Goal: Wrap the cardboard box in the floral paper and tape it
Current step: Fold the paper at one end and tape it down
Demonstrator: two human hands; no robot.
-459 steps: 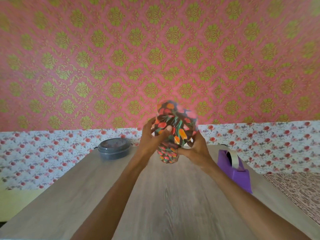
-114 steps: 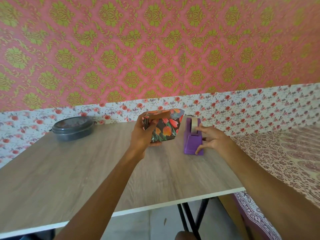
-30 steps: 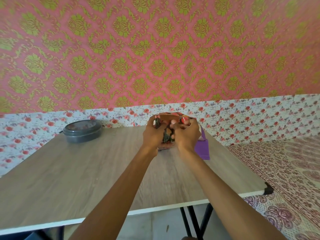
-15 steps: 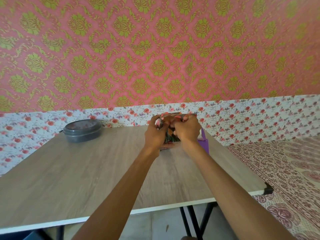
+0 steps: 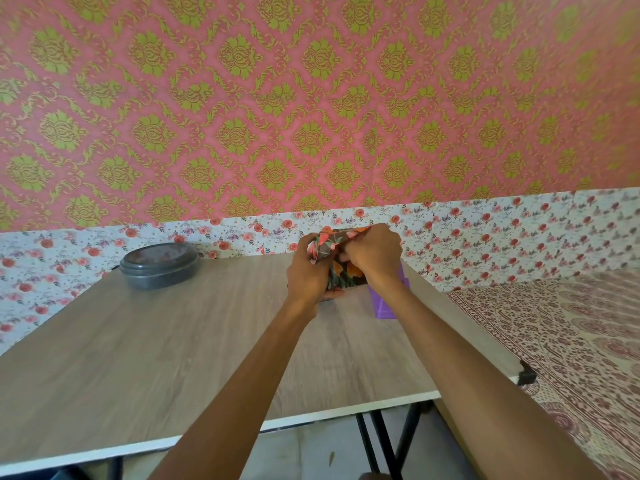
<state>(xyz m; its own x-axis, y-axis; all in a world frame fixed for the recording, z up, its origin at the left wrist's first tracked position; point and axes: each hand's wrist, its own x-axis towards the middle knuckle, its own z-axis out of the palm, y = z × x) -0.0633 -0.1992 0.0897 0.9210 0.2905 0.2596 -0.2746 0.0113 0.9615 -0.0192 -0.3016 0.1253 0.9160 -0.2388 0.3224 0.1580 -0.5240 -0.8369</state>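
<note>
Box: we see the box (image 5: 343, 277) between both hands, near the far side of the table (image 5: 173, 341). It is low by the table top, and we cannot tell if it rests on it.
Floral paper: the floral paper (image 5: 320, 249) is dark with orange and pink flowers. It covers every side of the box that we can see. A folded bit sticks up at the top left.
Left hand: our left hand (image 5: 306, 275) grips the left side of the box. Its fingers are curled round it, and some fingertips show under the bottom edge.
Right hand: our right hand (image 5: 374, 254) sits on top of the box. Its fingers are bent down tight on the floral paper on the side that faces us.
Tape holder: a purple tape holder (image 5: 382, 304) stands on the table just right of the box, partly hidden by our right wrist.
Bowl: a grey bowl with a lid (image 5: 159, 266) sits at the far left of the table, well apart from the box.
</note>
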